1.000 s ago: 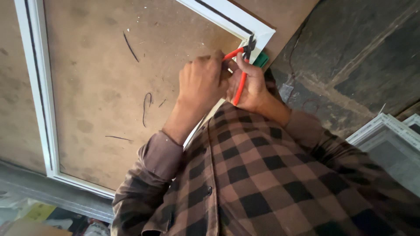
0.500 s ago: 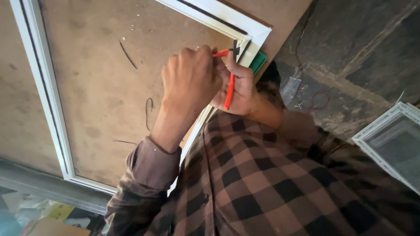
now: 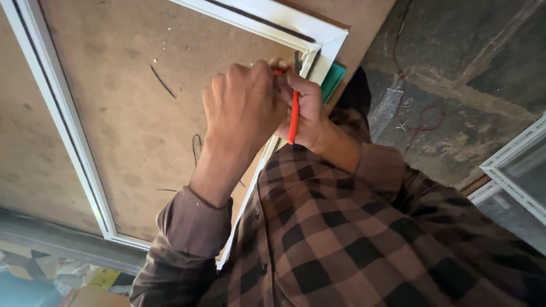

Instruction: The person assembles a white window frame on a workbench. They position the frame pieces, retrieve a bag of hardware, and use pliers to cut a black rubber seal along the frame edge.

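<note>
Two hands are being pressed together at a white frame's (image 3: 318, 42) corner: the right hand (image 3: 304, 108) is being closed round red-handled pliers (image 3: 293, 116), the left hand (image 3: 244, 105) is being clenched over them, and steady squeezing at the joint is judged the next need.

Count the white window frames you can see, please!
2. One large white rectangular frame lies on the brown board, its corner under both hands. A second white frame sits at the right edge, partly cut off; others may lie outside the picture.

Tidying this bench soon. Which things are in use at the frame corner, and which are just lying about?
In use:
left hand
right hand
red-handled tool
white frame
brown board

Lying about:
green block
red wire
second frame
</note>
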